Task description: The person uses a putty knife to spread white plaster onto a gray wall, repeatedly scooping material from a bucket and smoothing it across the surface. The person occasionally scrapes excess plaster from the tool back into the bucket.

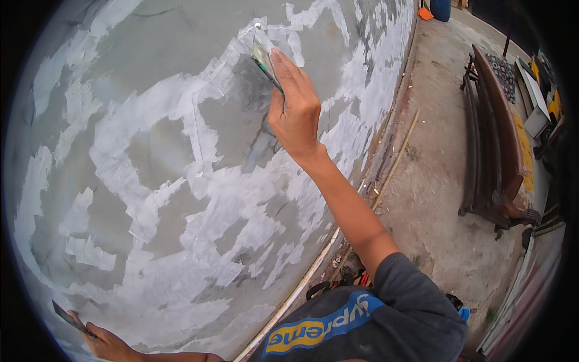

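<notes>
A grey wall [163, 51] covered in irregular patches of white filler [151, 111] takes up most of the head view. My right hand [297, 111] is raised to it at the upper middle, closed around a putty knife [264, 59]. The blade, smeared with pale filler and green along one edge, meets the wall near a small white dab at its tip. Low at the far left, my left hand [107, 344] grips a dark flat scraper [72, 318] by its edge. That scraper is close to the wall; whether it touches, I cannot tell.
A whitish pipe or ledge [301, 288] runs along the wall's foot. On the concrete ground to the right lies a long thin stick [399, 151]. Beyond it stands a brown wooden bench [500, 130]. A blue barrel [441, 9] and an orange object [426, 13] are at the far end.
</notes>
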